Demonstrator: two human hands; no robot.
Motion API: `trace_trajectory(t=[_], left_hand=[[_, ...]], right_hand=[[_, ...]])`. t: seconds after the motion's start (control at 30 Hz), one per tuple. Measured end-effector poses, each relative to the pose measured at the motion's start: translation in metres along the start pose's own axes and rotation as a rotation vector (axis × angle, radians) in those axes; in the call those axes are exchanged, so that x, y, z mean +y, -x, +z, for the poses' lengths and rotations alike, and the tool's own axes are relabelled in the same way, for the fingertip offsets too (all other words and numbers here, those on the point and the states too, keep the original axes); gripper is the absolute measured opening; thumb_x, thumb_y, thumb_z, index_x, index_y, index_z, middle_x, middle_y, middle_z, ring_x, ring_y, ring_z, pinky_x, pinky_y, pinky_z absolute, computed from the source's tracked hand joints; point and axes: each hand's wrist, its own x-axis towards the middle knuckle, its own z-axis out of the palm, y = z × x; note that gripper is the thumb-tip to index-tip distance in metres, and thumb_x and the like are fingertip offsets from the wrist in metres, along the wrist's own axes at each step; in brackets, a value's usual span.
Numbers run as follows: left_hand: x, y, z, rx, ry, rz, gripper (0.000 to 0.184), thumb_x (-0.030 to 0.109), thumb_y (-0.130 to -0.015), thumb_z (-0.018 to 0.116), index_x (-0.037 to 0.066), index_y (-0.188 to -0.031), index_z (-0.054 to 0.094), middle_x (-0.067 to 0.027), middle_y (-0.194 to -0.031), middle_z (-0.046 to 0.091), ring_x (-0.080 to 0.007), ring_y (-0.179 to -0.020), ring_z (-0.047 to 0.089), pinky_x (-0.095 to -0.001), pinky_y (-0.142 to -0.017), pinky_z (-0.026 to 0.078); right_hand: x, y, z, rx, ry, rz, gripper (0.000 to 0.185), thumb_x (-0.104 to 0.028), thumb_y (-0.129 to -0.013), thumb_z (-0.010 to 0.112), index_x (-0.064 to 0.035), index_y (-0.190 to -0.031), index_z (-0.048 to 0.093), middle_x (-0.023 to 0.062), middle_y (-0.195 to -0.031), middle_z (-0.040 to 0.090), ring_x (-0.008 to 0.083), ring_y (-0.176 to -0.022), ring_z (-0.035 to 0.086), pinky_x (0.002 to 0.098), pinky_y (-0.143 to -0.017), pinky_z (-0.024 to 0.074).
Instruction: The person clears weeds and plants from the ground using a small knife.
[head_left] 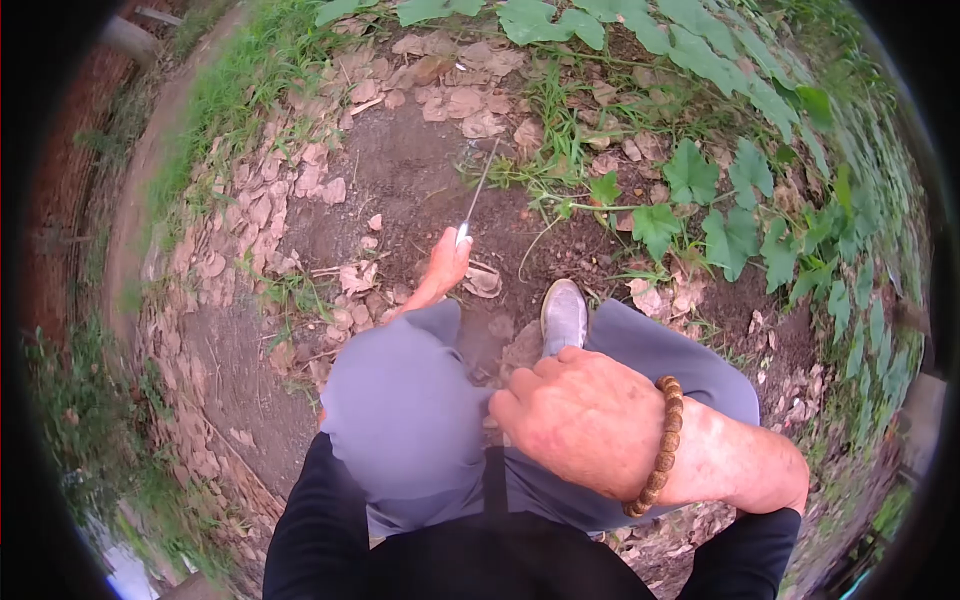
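Closing around the pale handle of a thin-bladed tool (480, 186), the left hand (448, 264) is reaching out near the centre of the frame. The right hand (585, 415) is hanging well apart from it, lower right of centre, its fingers curling under; I cannot tell whether it is holding anything. A beaded bracelet (666, 440) is circling that wrist. The tool is pointing toward the top of the frame, its tip ending near a green tuft (515, 172); whether the two are touching, I cannot tell.

Beyond the hands, bare soil (400, 165) is showing at upper centre, so the ground work seems partly done there. Much appears to be left: dry leaves (255, 225) are covering the ground at left and top, grass (225, 115) is standing at upper left, and broad-leaved vines (730, 240) are spreading across the upper right. No cut stem or gathered pile is showing clearly, so progress is looking early or partial.
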Motion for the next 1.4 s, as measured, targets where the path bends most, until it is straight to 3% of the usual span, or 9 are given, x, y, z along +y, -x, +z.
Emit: trace_trajectory(t=[0.13,0.17,0.5,0.73,0.83,0.97,1.03,1.23,1.4], left_hand=[[-0.021,0.026,-0.006,-0.072,0.004,0.026,0.028,0.029,-0.096,0.057,0.001,-0.096,0.053,-0.0194,-0.080,0.055,-0.0318,-0.075,0.054,-0.0440,-0.070,0.044],[-0.024,0.031,-0.010,-0.098,-0.004,0.025,0.028,0.028,-0.095,0.056,0.001,-0.099,0.053,-0.0268,-0.090,0.062,-0.0442,-0.087,0.062,-0.0489,-0.075,0.046],[0.038,-0.031,-0.027,0.051,-0.008,0.103,0.030,0.031,-0.097,0.053,0.001,-0.101,0.051,-0.0282,-0.087,0.064,-0.0492,-0.087,0.063,-0.0541,-0.074,0.047],[-0.009,0.008,0.006,-0.072,-0.067,-0.023,0.028,0.031,-0.098,0.050,0.004,-0.105,0.044,-0.0321,-0.089,0.063,-0.0540,-0.090,0.060,-0.0596,-0.074,0.043],[-0.026,0.038,0.009,-0.087,-0.027,0.008,0.023,0.026,-0.098,0.054,0.004,-0.102,0.048,-0.0244,-0.081,0.060,-0.0441,-0.074,0.057,-0.0520,-0.068,0.044],[-0.022,0.057,-0.002,-0.074,0.109,0.062,0.021,0.024,-0.098,0.055,0.004,-0.099,0.049,-0.0217,-0.079,0.058,-0.0407,-0.071,0.053,-0.0497,-0.067,0.043],[-0.011,0.053,-0.012,-0.030,0.025,0.072,0.024,0.028,-0.097,0.056,0.004,-0.099,0.051,-0.0273,-0.087,0.064,-0.0460,-0.085,0.064,-0.0526,-0.070,0.045],[0.024,-0.019,-0.023,0.020,-0.021,0.128,0.028,0.030,-0.098,0.053,0.002,-0.100,0.048,-0.0296,-0.086,0.065,-0.0507,-0.086,0.063,-0.0551,-0.073,0.047],[-0.007,-0.020,0.000,-0.019,-0.099,0.077,0.029,0.030,-0.098,0.051,0.003,-0.105,0.044,-0.0325,-0.087,0.064,-0.0551,-0.088,0.061,-0.0589,-0.074,0.044]], right_hand=[[-0.002,-0.001,0.004,0.003,0.005,0.002,0.010,-0.012,-0.078,0.062,-0.0047,-0.084,0.058,0.0082,-0.077,0.060,0.0244,-0.074,0.065,0.0355,-0.071,0.0512],[-0.003,-0.001,0.004,0.006,0.013,-0.001,0.009,-0.012,-0.078,0.062,-0.0051,-0.083,0.058,0.0079,-0.077,0.060,0.0240,-0.074,0.065,0.0353,-0.070,0.0510],[-0.002,-0.005,0.005,0.031,0.019,0.008,0.008,-0.012,-0.078,0.062,-0.0057,-0.081,0.058,0.0077,-0.076,0.060,0.0234,-0.074,0.065,0.0347,-0.069,0.0508],[-0.001,-0.004,0.003,0.023,-0.025,0.021,0.008,-0.011,-0.078,0.062,-0.0053,-0.082,0.058,0.0082,-0.078,0.060,0.0244,-0.074,0.064,0.0348,-0.070,0.0505],[-0.002,-0.003,0.003,0.026,-0.018,0.012,0.008,-0.011,-0.079,0.062,-0.0054,-0.082,0.058,0.0081,-0.078,0.060,0.0238,-0.074,0.064,0.0348,-0.069,0.0502],[-0.004,-0.001,0.004,0.064,-0.030,0.014,0.007,-0.012,-0.080,0.061,-0.0057,-0.083,0.058,0.0078,-0.078,0.060,0.0229,-0.074,0.064,0.0345,-0.069,0.0501],[-0.005,-0.001,0.006,0.057,-0.027,0.010,0.007,-0.012,-0.080,0.061,-0.0058,-0.083,0.059,0.0078,-0.078,0.060,0.0227,-0.074,0.064,0.0343,-0.070,0.0503],[-0.001,-0.003,0.001,0.029,-0.012,0.017,0.008,-0.012,-0.079,0.062,-0.0050,-0.081,0.059,0.0085,-0.078,0.061,0.0244,-0.074,0.065,0.0349,-0.071,0.0515],[0.000,-0.003,0.003,0.041,-0.026,0.025,0.009,-0.012,-0.078,0.062,-0.0043,-0.082,0.059,0.0090,-0.078,0.061,0.0248,-0.074,0.065,0.0356,-0.071,0.0514]])
